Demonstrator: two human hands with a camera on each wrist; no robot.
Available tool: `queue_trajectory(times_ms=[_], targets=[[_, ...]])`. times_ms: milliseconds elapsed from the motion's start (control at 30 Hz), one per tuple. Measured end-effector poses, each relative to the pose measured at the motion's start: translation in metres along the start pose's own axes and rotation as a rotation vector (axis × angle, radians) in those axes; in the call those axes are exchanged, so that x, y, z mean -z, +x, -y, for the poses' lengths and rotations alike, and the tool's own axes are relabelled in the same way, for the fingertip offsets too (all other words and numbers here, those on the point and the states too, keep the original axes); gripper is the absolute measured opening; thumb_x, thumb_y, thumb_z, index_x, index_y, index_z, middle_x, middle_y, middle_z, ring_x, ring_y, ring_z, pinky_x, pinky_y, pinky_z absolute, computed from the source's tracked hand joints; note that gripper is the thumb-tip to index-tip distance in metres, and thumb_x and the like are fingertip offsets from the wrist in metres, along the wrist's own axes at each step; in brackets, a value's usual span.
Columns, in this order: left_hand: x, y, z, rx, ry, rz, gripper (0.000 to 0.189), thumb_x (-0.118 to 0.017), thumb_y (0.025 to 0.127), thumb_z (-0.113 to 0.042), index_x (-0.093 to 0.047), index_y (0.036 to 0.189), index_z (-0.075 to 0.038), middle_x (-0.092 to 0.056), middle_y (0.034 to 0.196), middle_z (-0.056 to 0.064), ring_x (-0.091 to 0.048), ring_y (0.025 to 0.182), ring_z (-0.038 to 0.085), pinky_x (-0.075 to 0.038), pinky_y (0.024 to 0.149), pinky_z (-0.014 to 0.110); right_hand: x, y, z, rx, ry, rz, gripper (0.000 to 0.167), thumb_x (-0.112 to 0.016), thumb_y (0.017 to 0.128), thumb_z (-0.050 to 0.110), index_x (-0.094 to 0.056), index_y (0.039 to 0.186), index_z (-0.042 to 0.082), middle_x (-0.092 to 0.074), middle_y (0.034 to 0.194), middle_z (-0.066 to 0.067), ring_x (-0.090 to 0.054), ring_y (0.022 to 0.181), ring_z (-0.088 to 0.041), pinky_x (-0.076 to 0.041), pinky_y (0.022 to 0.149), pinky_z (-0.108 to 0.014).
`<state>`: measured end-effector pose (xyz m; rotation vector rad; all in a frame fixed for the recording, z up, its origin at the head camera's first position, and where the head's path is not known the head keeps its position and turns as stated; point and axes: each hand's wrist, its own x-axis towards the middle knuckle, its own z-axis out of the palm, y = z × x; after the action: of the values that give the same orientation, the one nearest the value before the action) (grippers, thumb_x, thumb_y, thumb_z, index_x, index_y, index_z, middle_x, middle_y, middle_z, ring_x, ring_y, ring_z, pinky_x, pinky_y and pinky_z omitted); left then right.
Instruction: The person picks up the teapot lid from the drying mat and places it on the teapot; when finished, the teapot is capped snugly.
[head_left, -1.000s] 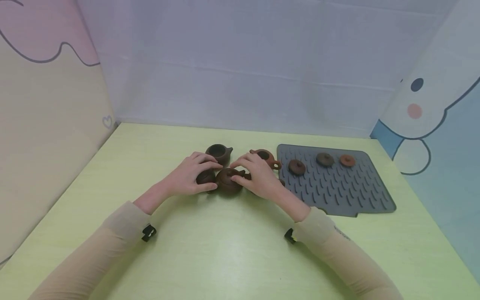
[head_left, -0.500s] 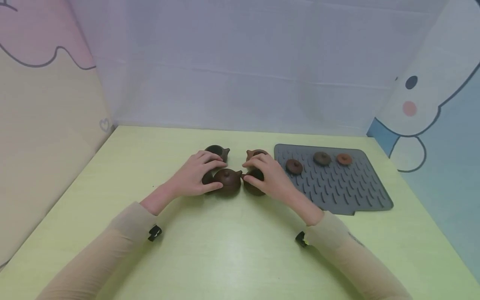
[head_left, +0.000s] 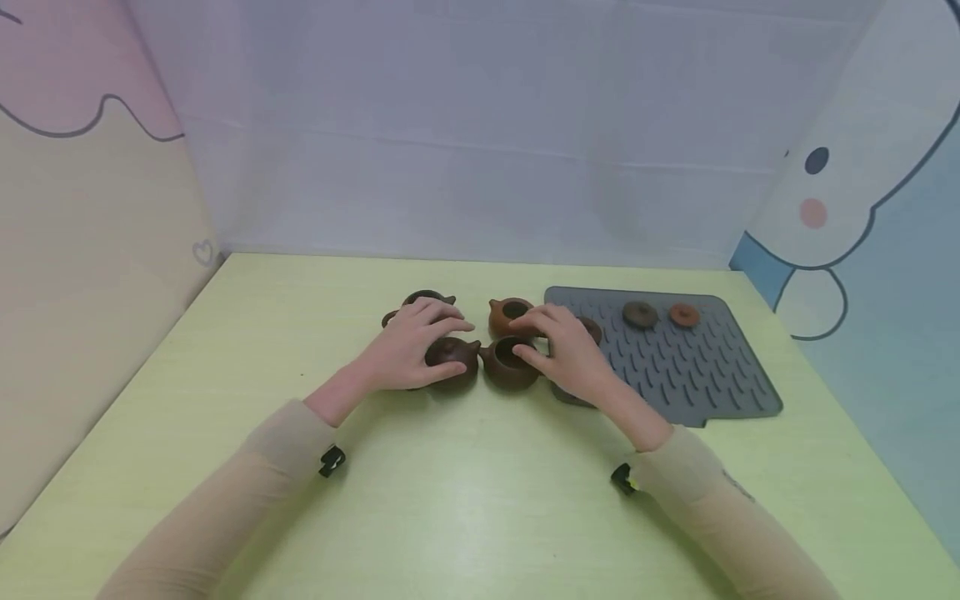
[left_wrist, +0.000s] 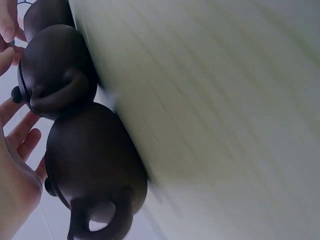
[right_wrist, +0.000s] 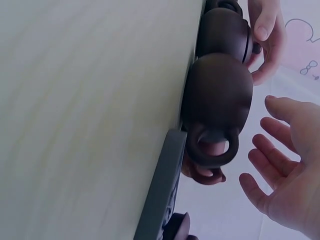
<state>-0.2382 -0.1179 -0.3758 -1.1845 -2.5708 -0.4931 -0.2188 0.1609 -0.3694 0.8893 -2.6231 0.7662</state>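
My left hand [head_left: 408,346] is spread over a dark brown lidded teapot [head_left: 456,357], thumb and fingers on either side of its lid; contact is unclear. Another lidded teapot [left_wrist: 95,150], mostly hidden under that hand in the head view, stands close beside it in the left wrist view. My right hand [head_left: 573,354] hovers above the right side of a lidless brown teapot [head_left: 508,377], its fingers relaxed and holding nothing. The right wrist view shows this hand [right_wrist: 295,165] apart from the teapot's ring handle [right_wrist: 215,157].
Behind stand a dark lidless teapot [head_left: 426,297] and a reddish lidless one [head_left: 501,318]. On the grey ridged mat [head_left: 675,383] at right lie a dark lid [head_left: 640,316], a reddish lid [head_left: 684,315] and a brown lid [head_left: 592,328], partly hidden by my right hand.
My left hand has shifted right from the left teapot to the middle lidded one. My right hand has left that teapot's lid and moved right, over the lidless teapot towards the mat.
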Motion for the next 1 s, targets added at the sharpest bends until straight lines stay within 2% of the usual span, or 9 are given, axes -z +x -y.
queue_trajectory(times_ms=[200, 400, 567, 800, 1000], targets=[[-0.007, 0.01, -0.006, 0.003, 0.01, 0.022, 0.052, -0.066, 0.088, -0.05, -0.062, 0.131, -0.022, -0.058, 0.131, 0.005, -0.049, 0.125, 0.027, -0.04, 0.106, 0.052, 0.006, -0.005, -0.011, -0.032, 0.022, 0.008, 0.036, -0.072, 0.091, 0.021, -0.065, 0.125, 0.012, -0.061, 0.125, -0.01, -0.055, 0.11, -0.027, -0.048, 0.091, -0.044], [-0.016, 0.02, -0.011, 0.01, 0.022, 0.031, 0.054, -0.066, 0.088, -0.052, -0.06, 0.133, -0.022, -0.059, 0.13, 0.004, -0.051, 0.124, 0.027, -0.04, 0.106, 0.053, 0.011, -0.01, -0.024, -0.035, 0.01, -0.018, 0.037, -0.071, 0.092, 0.019, -0.064, 0.127, 0.01, -0.06, 0.128, -0.012, -0.054, 0.114, -0.03, -0.047, 0.092, -0.049], [-0.021, 0.027, -0.017, 0.033, 0.034, 0.066, 0.058, -0.066, 0.087, -0.052, -0.058, 0.136, -0.023, -0.058, 0.133, 0.005, -0.05, 0.125, 0.026, -0.04, 0.105, 0.051, 0.019, -0.013, -0.035, -0.076, 0.009, -0.026, 0.04, -0.07, 0.093, 0.018, -0.062, 0.13, 0.009, -0.058, 0.13, -0.014, -0.053, 0.118, -0.033, -0.047, 0.094, -0.051], [-0.021, 0.03, -0.024, 0.062, 0.032, 0.096, 0.058, -0.068, 0.087, -0.051, -0.058, 0.137, -0.023, -0.057, 0.135, 0.007, -0.049, 0.127, 0.027, -0.041, 0.105, 0.052, 0.028, -0.016, -0.053, -0.106, -0.001, -0.038, 0.042, -0.069, 0.093, 0.017, -0.06, 0.134, 0.01, -0.057, 0.132, -0.016, -0.051, 0.124, -0.035, -0.044, 0.1, -0.054], [-0.021, 0.031, -0.025, 0.081, 0.028, 0.109, 0.057, -0.069, 0.086, -0.049, -0.06, 0.135, -0.022, -0.058, 0.133, 0.007, -0.049, 0.127, 0.027, -0.041, 0.106, 0.053, 0.033, -0.017, -0.068, -0.18, -0.021, -0.012, 0.041, -0.063, 0.097, 0.015, -0.056, 0.138, 0.01, -0.054, 0.136, -0.018, -0.047, 0.13, -0.037, -0.04, 0.106, -0.057]])
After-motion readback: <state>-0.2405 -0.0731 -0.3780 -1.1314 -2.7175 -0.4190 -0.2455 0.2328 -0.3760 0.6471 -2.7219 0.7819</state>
